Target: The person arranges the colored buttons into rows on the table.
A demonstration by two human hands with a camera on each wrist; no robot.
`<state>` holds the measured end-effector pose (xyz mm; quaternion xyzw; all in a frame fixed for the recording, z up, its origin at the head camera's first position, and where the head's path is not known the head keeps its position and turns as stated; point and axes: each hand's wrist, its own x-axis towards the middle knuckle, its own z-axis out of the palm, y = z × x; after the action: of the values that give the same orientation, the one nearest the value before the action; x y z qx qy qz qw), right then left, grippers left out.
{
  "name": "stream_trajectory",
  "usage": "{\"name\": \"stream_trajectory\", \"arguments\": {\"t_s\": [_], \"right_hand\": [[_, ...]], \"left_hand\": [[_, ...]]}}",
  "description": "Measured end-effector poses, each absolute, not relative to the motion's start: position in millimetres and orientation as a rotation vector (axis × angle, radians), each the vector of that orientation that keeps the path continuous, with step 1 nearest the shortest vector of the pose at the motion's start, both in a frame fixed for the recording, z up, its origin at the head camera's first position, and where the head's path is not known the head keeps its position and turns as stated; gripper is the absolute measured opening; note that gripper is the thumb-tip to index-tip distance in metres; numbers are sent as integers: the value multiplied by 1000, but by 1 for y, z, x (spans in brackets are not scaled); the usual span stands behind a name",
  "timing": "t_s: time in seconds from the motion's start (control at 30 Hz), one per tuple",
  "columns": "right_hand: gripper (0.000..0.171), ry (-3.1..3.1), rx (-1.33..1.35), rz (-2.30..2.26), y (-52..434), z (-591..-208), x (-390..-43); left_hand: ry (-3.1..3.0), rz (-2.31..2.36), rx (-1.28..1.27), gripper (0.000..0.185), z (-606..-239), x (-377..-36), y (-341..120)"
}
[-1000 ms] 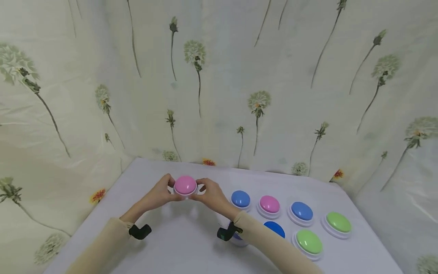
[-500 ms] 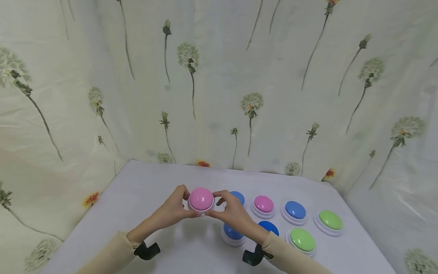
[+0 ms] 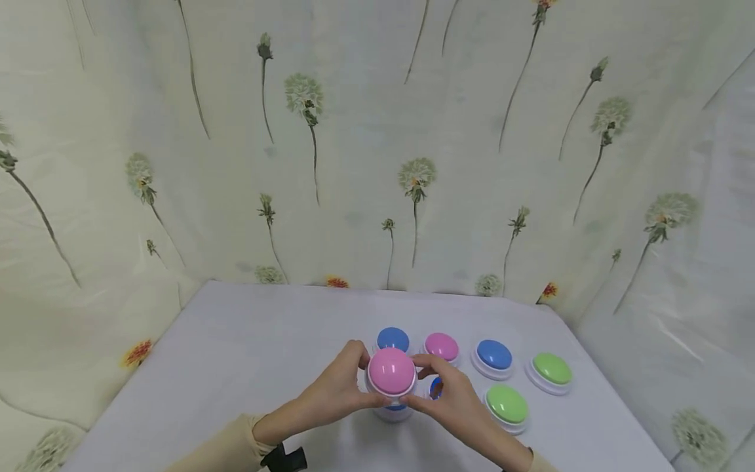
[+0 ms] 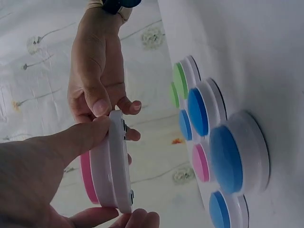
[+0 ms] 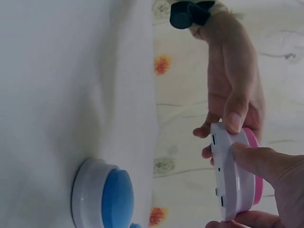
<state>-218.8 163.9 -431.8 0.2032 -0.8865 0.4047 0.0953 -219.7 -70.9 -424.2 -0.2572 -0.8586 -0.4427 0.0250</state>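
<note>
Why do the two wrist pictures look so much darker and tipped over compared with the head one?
Head view: even, soft light, edges bowed by a wide lens. Left wrist view: the left hand looms dim and blurred, table turned sideways. Right wrist view: the pink button is shaded against the bright cloth.

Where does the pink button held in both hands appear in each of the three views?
Head view: the held pink button is low at centre, between the left hand and the right hand.
Left wrist view: lower left, edge-on, white base toward the table.
Right wrist view: lower right, edge-on.
Shared landmark: the blue button on the table beneath it.
</note>
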Motion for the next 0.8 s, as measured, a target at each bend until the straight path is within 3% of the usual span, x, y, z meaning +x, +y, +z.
{"name": "stream_trajectory", "arguments": {"t_s": [0.27, 0.8], "right_hand": [[63, -2845, 217, 1221, 202, -430, -182], [86, -3067, -250, 968, 286, -464, -133]], "left_hand": [[-2620, -1335, -995, 57, -435, -209, -23], [-2791, -1096, -1250, 55, -467, -195, 73]]}}
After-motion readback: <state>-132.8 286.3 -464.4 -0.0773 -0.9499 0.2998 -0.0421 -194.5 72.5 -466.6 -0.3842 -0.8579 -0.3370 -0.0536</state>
